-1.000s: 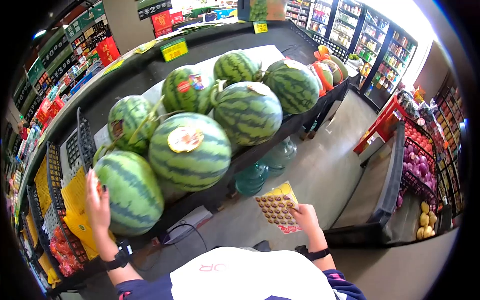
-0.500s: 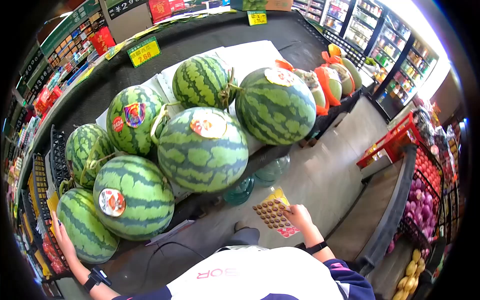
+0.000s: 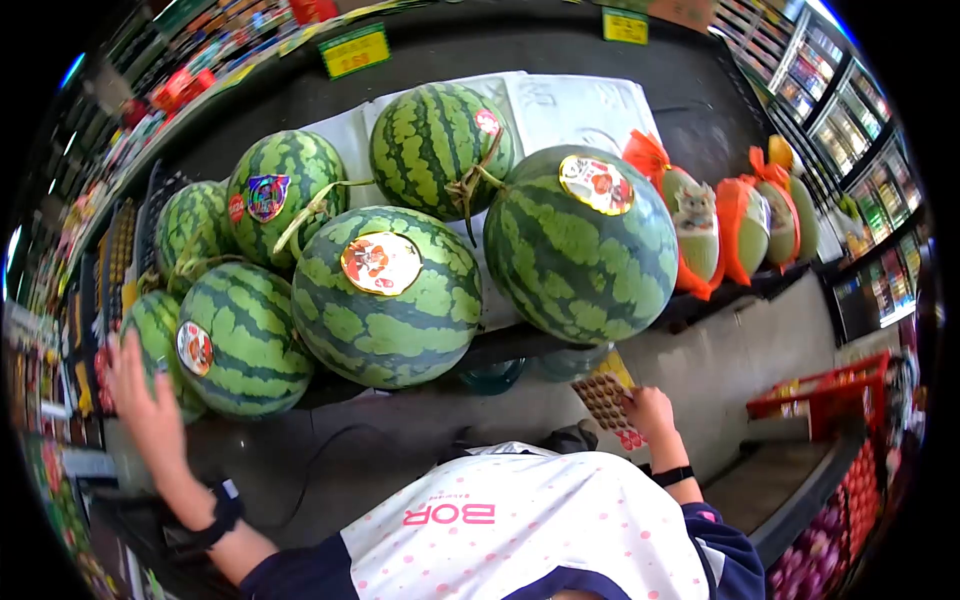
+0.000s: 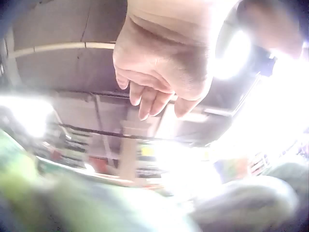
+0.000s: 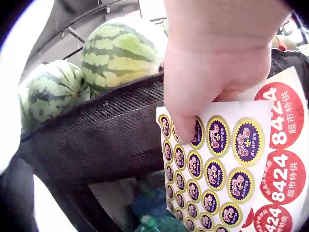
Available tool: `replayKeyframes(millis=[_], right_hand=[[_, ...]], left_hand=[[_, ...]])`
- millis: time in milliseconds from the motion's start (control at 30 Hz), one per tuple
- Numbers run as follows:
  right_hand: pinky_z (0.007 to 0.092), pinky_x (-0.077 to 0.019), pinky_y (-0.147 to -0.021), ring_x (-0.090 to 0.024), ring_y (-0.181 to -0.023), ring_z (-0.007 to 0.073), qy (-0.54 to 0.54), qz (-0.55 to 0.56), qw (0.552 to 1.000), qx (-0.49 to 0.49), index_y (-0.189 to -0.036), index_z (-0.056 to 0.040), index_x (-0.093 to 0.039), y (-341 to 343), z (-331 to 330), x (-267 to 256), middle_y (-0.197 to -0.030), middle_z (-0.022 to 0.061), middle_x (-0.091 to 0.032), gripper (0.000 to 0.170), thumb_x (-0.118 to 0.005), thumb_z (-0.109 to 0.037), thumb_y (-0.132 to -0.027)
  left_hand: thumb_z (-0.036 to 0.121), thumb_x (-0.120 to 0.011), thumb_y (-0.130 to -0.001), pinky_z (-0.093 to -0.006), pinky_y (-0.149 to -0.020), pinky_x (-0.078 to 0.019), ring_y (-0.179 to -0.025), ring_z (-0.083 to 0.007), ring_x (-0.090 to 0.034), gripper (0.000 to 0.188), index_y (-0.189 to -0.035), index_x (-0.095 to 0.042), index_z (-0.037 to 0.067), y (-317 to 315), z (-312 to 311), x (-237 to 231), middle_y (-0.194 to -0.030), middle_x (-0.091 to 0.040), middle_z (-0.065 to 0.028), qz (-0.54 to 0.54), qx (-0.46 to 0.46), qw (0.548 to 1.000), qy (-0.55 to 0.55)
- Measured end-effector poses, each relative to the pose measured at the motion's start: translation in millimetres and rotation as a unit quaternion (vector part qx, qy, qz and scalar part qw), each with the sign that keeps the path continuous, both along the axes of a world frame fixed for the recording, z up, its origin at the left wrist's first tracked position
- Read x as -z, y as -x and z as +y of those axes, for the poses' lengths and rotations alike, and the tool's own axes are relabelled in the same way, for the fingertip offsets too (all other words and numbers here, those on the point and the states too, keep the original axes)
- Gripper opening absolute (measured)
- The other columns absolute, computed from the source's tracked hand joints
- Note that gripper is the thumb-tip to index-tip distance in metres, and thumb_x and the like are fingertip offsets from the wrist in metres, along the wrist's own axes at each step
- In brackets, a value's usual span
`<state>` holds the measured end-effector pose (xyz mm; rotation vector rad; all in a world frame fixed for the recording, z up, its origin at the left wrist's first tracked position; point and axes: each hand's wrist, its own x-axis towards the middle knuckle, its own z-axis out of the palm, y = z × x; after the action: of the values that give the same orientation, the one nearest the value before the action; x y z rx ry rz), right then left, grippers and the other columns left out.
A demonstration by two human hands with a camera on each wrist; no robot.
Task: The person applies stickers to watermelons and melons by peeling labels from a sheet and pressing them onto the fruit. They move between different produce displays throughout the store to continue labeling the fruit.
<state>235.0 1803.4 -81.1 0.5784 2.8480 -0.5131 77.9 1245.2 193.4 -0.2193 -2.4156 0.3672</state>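
Observation:
My left hand (image 3: 145,410) is raised with fingers straight and spread, overlapping the leftmost watermelon (image 3: 160,340) in the head view. The left wrist view shows this hand (image 4: 164,58) holding nothing, with blurred green melons below it. Beside that melon lies another watermelon (image 3: 240,350) with an oval label. My right hand (image 3: 650,410) pinches sticker sheets (image 3: 602,400) low in front of the stand. In the right wrist view, a sheet of purple and gold oval stickers (image 5: 216,173) overlaps a sheet of round red stickers (image 5: 285,176), my thumb pressing on the front sheet.
Several more watermelons stand on the black display, including a large labelled one (image 3: 580,260) at the right. Melons in orange wrapping (image 3: 735,235) sit farther right. Price signs (image 3: 355,50) line the back. Water bottles (image 3: 490,375) stand underneath. A red rack (image 3: 820,390) is at the right.
The head view has swung, so more of the right end of the display shows. My left hand has come off the side of the leftmost watermelon. My right hand keeps the sticker sheets.

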Motion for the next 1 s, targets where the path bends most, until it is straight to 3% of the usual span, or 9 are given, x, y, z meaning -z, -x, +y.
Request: replayKeyframes(millis=[67,200,233,333,667,767,833,933,1000], right_hand=[[0.0438,-0.0476,-0.061,-0.059,-0.067,0.0356,-0.05,-0.026,0.998,-0.032,-0.072,-0.0051,-0.065,-4.4,32.5,5.8,-0.068,0.0184,-0.06,0.027,-0.057,-0.03,-0.077],[0.0423,-0.0485,-0.06,-0.06,-0.065,0.0341,-0.039,-0.035,0.995,-0.081,-0.07,-0.0055,-0.064,-11.8,90.4,23.7,-0.067,0.0157,-0.061,0.028,-0.057,-0.031,-0.078],[0.0424,-0.0484,-0.059,-0.059,-0.064,0.0354,-0.051,-0.02,0.995,-0.089,-0.07,-0.0048,-0.064,-11.6,102.3,13.6,-0.067,0.0166,-0.061,0.029,-0.058,-0.032,-0.078],[0.0437,-0.0483,-0.06,-0.059,-0.064,0.0368,-0.039,-0.019,0.995,-0.093,-0.07,-0.0039,-0.063,-24.1,141.8,31.1,-0.068,0.0178,-0.061,0.028,-0.058,-0.031,-0.077],[0.0454,-0.0474,-0.059,-0.058,-0.065,0.0386,0.025,-0.02,0.997,-0.076,-0.074,-0.0002,-0.062,-51.8,214.1,35.6,-0.068,0.0208,-0.059,0.026,-0.058,-0.026,-0.075],[0.044,-0.047,-0.058,-0.058,-0.064,0.0382,0.006,-0.01,0.996,-0.085,-0.074,0.0005,-0.062,-51.8,219.2,36.8,-0.067,0.0205,-0.059,0.025,-0.057,-0.024,-0.076],[0.0433,-0.047,-0.058,-0.058,-0.063,0.0378,-0.011,0.002,0.995,-0.096,-0.073,0.0006,-0.061,-48.2,213.2,25.4,-0.065,0.0199,-0.059,0.025,-0.057,-0.024,-0.076],[0.0423,-0.0465,-0.058,-0.058,-0.062,0.0368,0.039,-0.037,0.998,-0.038,-0.074,0.001,-0.062,-52.5,206.5,6.5,-0.063,0.0187,-0.059,0.025,-0.056,-0.023,-0.077],[0.0418,-0.046,-0.057,-0.058,-0.061,0.0357,0.053,0.007,0.998,-0.024,-0.076,0.0013,-0.063,-65.6,214.8,16.7,-0.062,0.0183,-0.058,0.025,-0.057,-0.022,-0.077]], left_hand=[[0.014,-0.048,-0.083,-0.0389,-0.105,-0.0229,-0.125,-0.0306,-0.037,0.047,-0.127,-0.044,0.0,-25.6,117.6,-6.7,-0.13,-0.045,-0.017,-0.075,0.149,0.976,-0.139],[0.014,-0.063,-0.072,-0.043,-0.096,-0.0346,-0.115,-0.0372,-0.045,0.057,-0.123,-0.045,-0.003,-11.7,299.9,-2.8,-0.123,-0.048,-0.0217,-0.171,0.419,0.872,-0.187],[0.009,-0.06,-0.072,-0.0407,-0.103,-0.0277,-0.125,-0.0341,-0.036,0.064,-0.13,-0.037,-0.003,-0.1,335.4,-3.9,-0.132,-0.041,-0.019,-0.19,0.427,0.86,-0.203],[0.035,-0.053,-0.084,-0.042,-0.105,-0.0247,-0.127,-0.0324,-0.032,0.063,-0.13,-0.035,-0.003,34.0,410.9,34.2,-0.136,-0.035,-0.0188,-0.165,0.395,0.892,-0.142],[0.044,-0.052,-0.082,-0.0373,-0.105,-0.0256,-0.127,-0.0319,-0.033,0.07,-0.126,-0.037,-0.009,37.6,434.2,51.7,-0.131,-0.039,-0.0236,-0.143,0.252,0.931,-0.222],[0.039,-0.05,-0.087,-0.0384,-0.106,-0.0227,-0.129,-0.031,-0.031,0.064,-0.13,-0.035,-0.005,40.0,433.9,44.1,-0.136,-0.035,-0.0208,-0.175,0.209,0.935,-0.225],[0.042,-0.043,-0.09,-0.0391,-0.108,-0.0169,-0.131,-0.0297,-0.027,0.064,-0.134,-0.03,-0.003,47.1,413.5,40.4,-0.139,-0.031,-0.0198,-0.284,0.261,0.876,-0.289],[0.048,-0.031,-0.093,-0.0373,-0.109,-0.0125,-0.135,-0.0264,-0.017,0.066,-0.138,-0.02,0.001,55.6,393.0,45.7,-0.144,-0.018,-0.017,-0.299,0.145,0.899,-0.284],[0.046,-0.031,-0.093,-0.0396,-0.109,-0.0158,-0.135,-0.027,-0.016,0.066,-0.139,-0.018,0.001,60.1,378.9,36.8,-0.144,-0.018,-0.0186,-0.26,0.28,0.864,-0.327]])
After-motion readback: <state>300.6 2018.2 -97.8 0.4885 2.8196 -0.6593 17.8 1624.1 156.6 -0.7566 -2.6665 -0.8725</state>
